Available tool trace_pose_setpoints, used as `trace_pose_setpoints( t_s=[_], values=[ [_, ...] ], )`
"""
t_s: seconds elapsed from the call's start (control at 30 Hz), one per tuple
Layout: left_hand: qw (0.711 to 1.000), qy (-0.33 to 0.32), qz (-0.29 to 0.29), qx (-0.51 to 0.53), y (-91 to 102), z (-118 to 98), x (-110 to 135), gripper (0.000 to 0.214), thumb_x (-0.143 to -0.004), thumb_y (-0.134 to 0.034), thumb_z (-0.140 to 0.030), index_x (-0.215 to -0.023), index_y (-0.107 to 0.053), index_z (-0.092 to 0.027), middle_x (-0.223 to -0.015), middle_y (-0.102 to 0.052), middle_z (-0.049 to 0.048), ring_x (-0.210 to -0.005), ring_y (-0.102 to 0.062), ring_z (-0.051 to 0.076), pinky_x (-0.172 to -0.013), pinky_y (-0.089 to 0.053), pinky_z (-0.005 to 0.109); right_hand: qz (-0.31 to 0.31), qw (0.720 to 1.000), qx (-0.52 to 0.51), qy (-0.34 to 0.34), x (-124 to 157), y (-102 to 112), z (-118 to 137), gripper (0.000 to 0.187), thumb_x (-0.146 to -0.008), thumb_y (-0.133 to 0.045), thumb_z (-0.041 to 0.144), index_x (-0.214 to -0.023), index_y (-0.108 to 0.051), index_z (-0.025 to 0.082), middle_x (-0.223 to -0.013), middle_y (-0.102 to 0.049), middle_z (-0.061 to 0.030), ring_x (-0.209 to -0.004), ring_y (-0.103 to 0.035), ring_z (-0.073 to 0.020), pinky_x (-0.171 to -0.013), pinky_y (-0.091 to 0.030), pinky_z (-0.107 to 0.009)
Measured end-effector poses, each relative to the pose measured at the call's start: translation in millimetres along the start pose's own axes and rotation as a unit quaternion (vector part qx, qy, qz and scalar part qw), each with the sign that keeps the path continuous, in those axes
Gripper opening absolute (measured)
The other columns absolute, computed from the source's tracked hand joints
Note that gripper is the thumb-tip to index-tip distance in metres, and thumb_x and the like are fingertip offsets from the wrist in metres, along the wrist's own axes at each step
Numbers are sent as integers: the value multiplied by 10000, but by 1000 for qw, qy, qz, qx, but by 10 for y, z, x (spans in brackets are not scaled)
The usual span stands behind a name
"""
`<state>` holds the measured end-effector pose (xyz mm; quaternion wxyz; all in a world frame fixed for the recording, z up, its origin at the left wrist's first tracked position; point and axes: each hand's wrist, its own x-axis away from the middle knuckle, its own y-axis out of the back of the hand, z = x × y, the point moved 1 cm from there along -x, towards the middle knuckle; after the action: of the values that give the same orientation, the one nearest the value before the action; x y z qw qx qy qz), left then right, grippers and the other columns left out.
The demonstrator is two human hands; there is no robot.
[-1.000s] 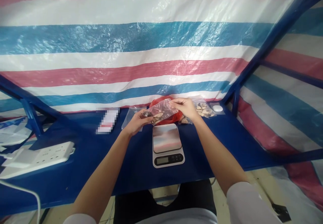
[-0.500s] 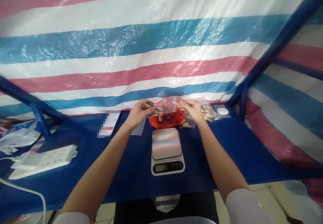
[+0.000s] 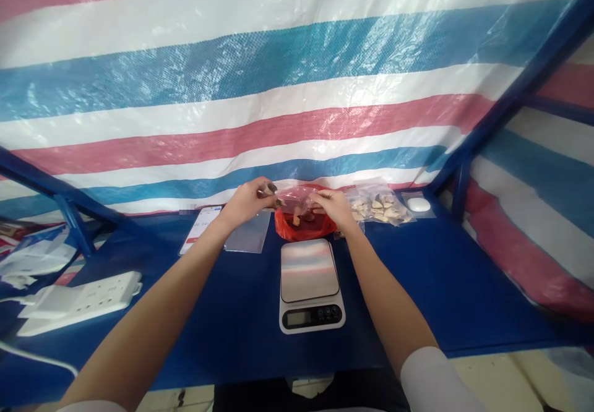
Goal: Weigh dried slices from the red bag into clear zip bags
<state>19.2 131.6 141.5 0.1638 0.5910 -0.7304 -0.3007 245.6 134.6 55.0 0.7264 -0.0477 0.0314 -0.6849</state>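
My left hand [image 3: 245, 201] and my right hand [image 3: 332, 208] pinch the top edges of a clear plastic zip bag [image 3: 297, 197] holding brown and pale pieces. A small dark piece shows at my left fingertips. The bag hangs just above and partly in front of a red plastic bag [image 3: 301, 226] on the blue table. Behind my right hand lies a second clear bag [image 3: 378, 206] full of pale, dark-edged chunks. A digital kitchen scale [image 3: 310, 285] stands just below both hands, not touching them.
The blue table [image 3: 417, 288] has a flat clear sleeve [image 3: 248, 232] and a phone [image 3: 199, 229] on the left, and a small white oval object [image 3: 419, 204] at the back right. A white power strip [image 3: 78, 304] lies at the left. A striped tarpaulin [image 3: 278, 109] forms the wall behind.
My hands have come closer together and lower, and the clear bag has dropped with them toward the red bag. The view has tilted slightly.
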Motion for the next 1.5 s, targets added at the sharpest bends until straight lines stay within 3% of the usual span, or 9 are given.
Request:
trace_pose_setpoints(
  t_s=[0.2,0.43,0.73,1.03,1.5],
  values=[
    [996,-13,17,-88,145,5,-20,174,-698,-665,-304,-844,-622,-220,-725,-717,4,-707,-703,199,-662,-509,279,22,999,-13,-43,-19,-156,-121,223,-823,-685,381,-767,-721,168,-837,-765,-65,-800,-747,-186,-668,-619,-250],
    [991,-22,42,-127,187,-7,-43,137,-729,-622,-282,-853,-634,-226,-748,-721,3,-710,-696,193,-645,-489,272,-28,997,-29,-63,-26,-160,-137,155,-871,-637,330,-923,-670,187,-819,-760,-57,-734,-746,-161,-570,-600,-219],
    [984,-20,76,-162,149,-92,-87,136,-731,-612,-259,-861,-638,-226,-748,-718,16,-747,-695,208,-630,-451,270,25,996,-27,-81,-29,-172,-180,173,-878,-639,332,-871,-711,175,-909,-770,-91,-811,-757,-180,-605,-595,-203],
    [985,-39,79,-149,118,-102,-166,73,-743,-632,-276,-788,-636,-219,-723,-683,5,-706,-682,188,-616,-445,254,19,995,-19,-94,-31,-126,-202,150,-844,-684,294,-807,-733,157,-865,-776,-94,-813,-749,-172,-658,-603,-216],
    [979,-65,56,-183,114,7,-258,343,-839,-578,-460,-988,-769,-218,-979,-781,35,-825,-686,205,-739,-472,280,-13,997,9,-80,-54,-139,-225,144,-876,-616,165,-774,-715,141,-769,-748,-56,-743,-733,-148,-619,-615,-210]
  ],
)
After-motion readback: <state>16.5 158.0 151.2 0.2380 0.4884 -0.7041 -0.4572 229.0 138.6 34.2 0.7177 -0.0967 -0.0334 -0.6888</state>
